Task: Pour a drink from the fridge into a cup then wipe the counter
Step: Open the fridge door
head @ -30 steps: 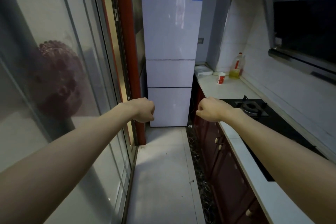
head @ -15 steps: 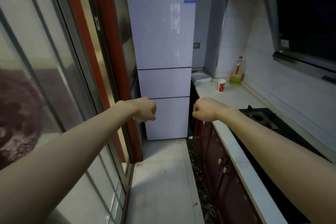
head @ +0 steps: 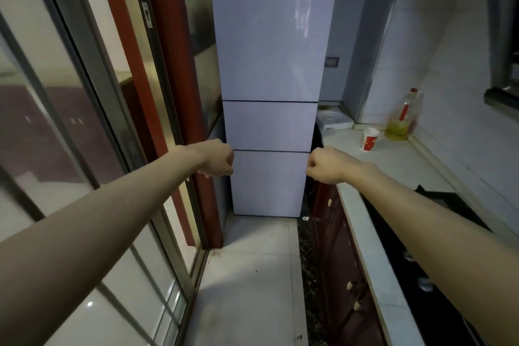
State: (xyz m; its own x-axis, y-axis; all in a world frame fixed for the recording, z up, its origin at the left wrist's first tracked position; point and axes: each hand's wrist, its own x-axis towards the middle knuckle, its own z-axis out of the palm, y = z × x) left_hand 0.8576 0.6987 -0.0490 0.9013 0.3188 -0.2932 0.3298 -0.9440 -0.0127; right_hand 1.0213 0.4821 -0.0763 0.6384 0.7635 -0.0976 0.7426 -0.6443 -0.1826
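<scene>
Kitchen | fridge (head: pixel 269 36) top cropped | left hand (head: pixel 217 159), right hand (head: pixel 327 164) curled fists, empty

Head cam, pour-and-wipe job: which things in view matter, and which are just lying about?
Job:
tall white three-door fridge, doors shut
red-and-white paper cup
pale stone counter under the cup

Lying about:
clear plastic bottle of yellow liquid with red cap
black gas hob
flat white box at the counter's far end
</scene>
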